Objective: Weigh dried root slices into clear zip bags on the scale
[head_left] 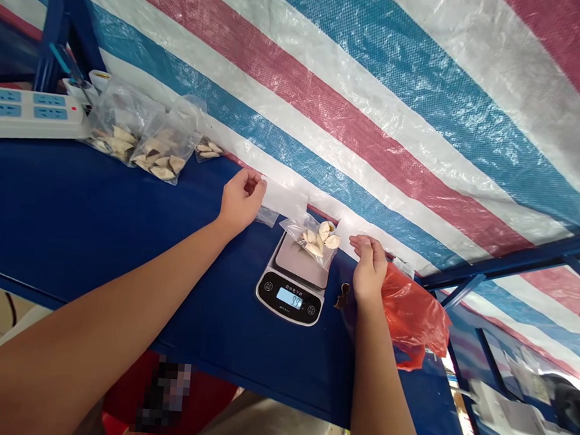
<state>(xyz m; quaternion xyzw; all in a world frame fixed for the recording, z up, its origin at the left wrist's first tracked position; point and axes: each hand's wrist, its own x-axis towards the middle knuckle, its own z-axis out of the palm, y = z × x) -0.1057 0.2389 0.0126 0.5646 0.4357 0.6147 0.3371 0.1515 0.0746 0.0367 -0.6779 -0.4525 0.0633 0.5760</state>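
Observation:
A clear bag of pale, cream-coloured pieces (313, 240) rests on the pan of a kitchen scale (289, 297). The scale's lit display seems to read 9.9, though the digits are small. To the left of the bag is my left hand (241, 202), loosely curled, with a gap between thumb and fingers and nothing visible in it. White paper (286, 199) lies just beyond its thumb. My right hand (370, 268), fingers stretched out, is right of the scale, apart from the bag. Beside it sits a red plastic bag (412, 312). A small dark brown piece (343, 295) lies between scale and right wrist.
Several clear bags of similar pieces (162, 155) stand at the back left, near a white power strip (29, 114). A striped tarp (328, 101) rises behind the blue table (190, 217). A blue metal frame (510, 256) runs along the right.

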